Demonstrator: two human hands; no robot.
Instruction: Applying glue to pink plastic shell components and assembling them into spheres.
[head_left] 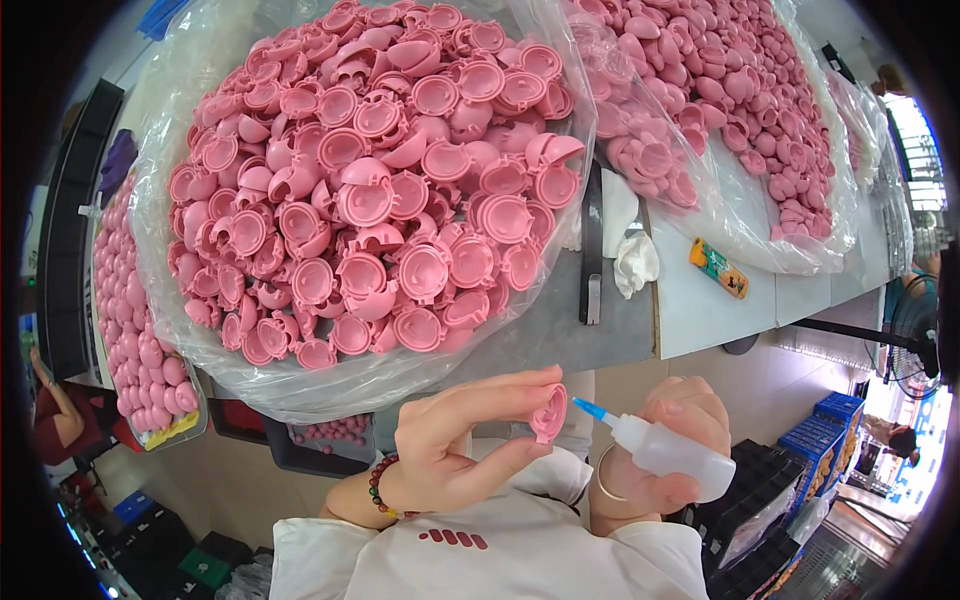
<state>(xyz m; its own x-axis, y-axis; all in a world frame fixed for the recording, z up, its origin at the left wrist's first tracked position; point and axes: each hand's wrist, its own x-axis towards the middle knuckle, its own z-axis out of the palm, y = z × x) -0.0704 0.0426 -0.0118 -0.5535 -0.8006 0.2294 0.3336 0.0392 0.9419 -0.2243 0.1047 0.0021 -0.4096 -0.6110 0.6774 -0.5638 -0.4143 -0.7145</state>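
Between thumb and fingertips, my left hand (468, 432) pinches a small pink plastic shell part (551, 414), its round rim tilted toward the right. My right hand (680, 430) is wrapped round a translucent white squeeze bottle (675, 459) with a thin blue nozzle tip (590, 408). The nozzle points at the pink part from the right, with a small gap between them. Whether any liquid is at the tip is too small to see. Both hands are in front of my chest, just off the table's near edge.
A clear plastic bag (290, 390) heaped with pink cup-like parts covers the table ahead. Another bag (800, 255) of pink pieces lies at the far right. Nearby are a crumpled white tissue (636, 264), an orange-green packet (718, 268) and a dark bar (592, 250). Left stands a tray (180, 432) of pink rounded pieces.
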